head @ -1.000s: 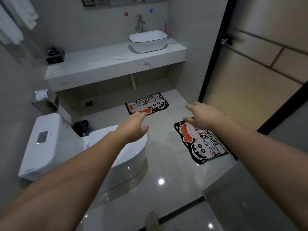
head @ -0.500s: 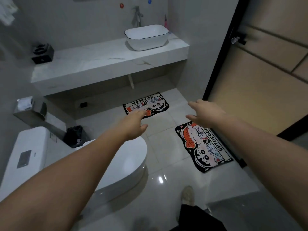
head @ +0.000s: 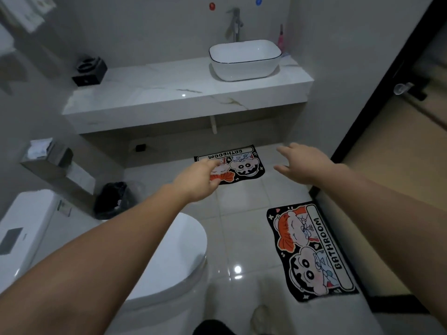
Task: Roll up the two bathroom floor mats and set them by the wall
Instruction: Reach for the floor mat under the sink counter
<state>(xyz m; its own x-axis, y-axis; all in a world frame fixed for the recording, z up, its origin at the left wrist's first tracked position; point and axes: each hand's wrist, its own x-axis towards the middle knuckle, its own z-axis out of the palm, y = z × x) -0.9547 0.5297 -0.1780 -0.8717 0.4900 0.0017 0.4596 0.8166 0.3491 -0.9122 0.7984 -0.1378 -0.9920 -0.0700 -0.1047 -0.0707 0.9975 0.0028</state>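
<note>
Two cartoon bathroom mats lie flat on the tiled floor point(head: 242, 213): far mat point(head: 242, 163) below the sink counter point(head: 169, 93), near mat point(head: 312, 250) beside the door frame point(head: 355, 122). My left hand point(head: 197, 180) and right hand point(head: 300, 165) reach forward, fingers loose, grasping nothing.

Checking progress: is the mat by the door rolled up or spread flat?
Spread flat: the mat by the door shows its whole print and BATHROOM lettering.
</note>
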